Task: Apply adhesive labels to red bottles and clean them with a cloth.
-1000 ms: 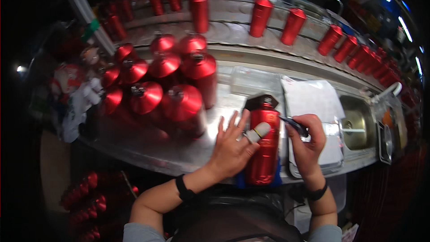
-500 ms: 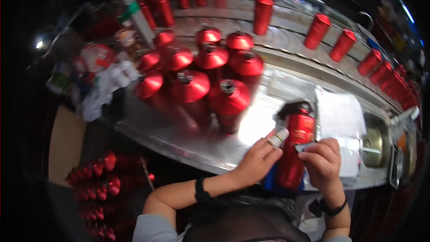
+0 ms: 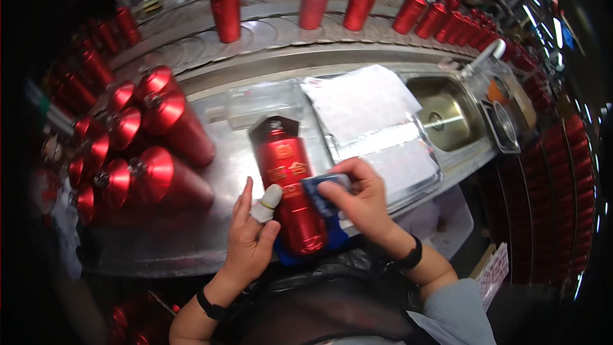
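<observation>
A red metallic bottle with gold markings lies with its neck pointing away from me, in a stand with a black angled rest at the neck end and a blue base under the near end. My left hand is beside the bottle's left side, fingers stretched out, with a white wrapping on one finger that touches or nearly touches the bottle. My right hand pinches a dark blue, flat, card-like piece against the bottle's right side. Fingers and thumb cover part of that piece.
Several red bottles stand close together at left on the metal table. Behind runs a conveyor carrying more bottles. White sheets, a clear plastic box and a sink lie beyond and right of the stand.
My view has swung to the right, bringing the sink and sheets nearer the middle. My right hand's flat piece now shows more of its blue face. The left hand's fingers have straightened.
</observation>
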`<action>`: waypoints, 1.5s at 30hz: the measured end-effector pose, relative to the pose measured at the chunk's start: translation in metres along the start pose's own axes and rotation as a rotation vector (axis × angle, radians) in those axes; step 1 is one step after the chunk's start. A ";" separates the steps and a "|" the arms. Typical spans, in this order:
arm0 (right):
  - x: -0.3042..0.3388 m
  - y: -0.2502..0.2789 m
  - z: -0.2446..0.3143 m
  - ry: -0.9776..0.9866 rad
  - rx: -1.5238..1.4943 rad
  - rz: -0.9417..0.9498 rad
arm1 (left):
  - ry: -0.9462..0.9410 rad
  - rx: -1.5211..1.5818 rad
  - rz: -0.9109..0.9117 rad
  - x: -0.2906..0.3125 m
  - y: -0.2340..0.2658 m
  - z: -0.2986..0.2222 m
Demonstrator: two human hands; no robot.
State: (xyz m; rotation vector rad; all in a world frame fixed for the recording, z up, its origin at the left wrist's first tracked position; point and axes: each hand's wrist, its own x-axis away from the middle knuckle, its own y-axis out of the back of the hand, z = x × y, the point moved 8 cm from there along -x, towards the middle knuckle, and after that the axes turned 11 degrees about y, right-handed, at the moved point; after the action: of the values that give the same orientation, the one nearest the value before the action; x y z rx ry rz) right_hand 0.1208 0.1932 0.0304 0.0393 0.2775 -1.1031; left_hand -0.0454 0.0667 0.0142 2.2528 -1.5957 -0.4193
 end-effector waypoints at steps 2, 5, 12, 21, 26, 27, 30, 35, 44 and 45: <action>-0.004 0.008 -0.015 -0.086 0.178 -0.005 | -0.010 -0.005 -0.016 -0.001 0.000 -0.008; -0.004 0.024 -0.032 -0.114 0.132 -0.073 | -0.017 -0.031 -0.040 0.002 0.007 -0.006; -0.004 0.058 -0.039 0.078 0.480 -0.073 | -0.041 0.036 0.306 0.037 0.072 -0.027; -0.013 0.044 -0.007 0.021 0.148 -0.147 | -0.109 0.330 -1.226 0.128 0.426 -0.008; -0.011 0.046 -0.004 0.046 0.194 -0.116 | 0.349 -0.024 -1.213 0.071 0.545 0.177; -0.012 0.043 -0.003 0.041 0.211 -0.104 | 0.376 -0.170 -1.221 0.067 0.566 0.200; -0.012 0.081 -0.024 -0.058 0.251 -0.182 | 0.320 -0.393 -1.320 0.018 0.564 0.215; -0.009 0.075 -0.015 -0.006 0.299 -0.255 | 0.511 -0.120 -1.348 -0.019 0.560 0.240; -0.021 0.076 -0.023 -0.025 0.403 -0.206 | 0.262 -0.227 -1.483 -0.005 0.563 0.233; -0.021 0.078 -0.021 -0.023 0.406 -0.204 | 0.251 -0.199 -1.487 -0.001 0.559 0.226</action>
State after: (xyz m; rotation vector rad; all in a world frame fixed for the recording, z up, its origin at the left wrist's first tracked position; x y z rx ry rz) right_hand 0.1767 0.2503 0.0071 0.3660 0.0323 -1.3483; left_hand -0.6141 -0.1278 0.0589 2.7289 0.4589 -0.5269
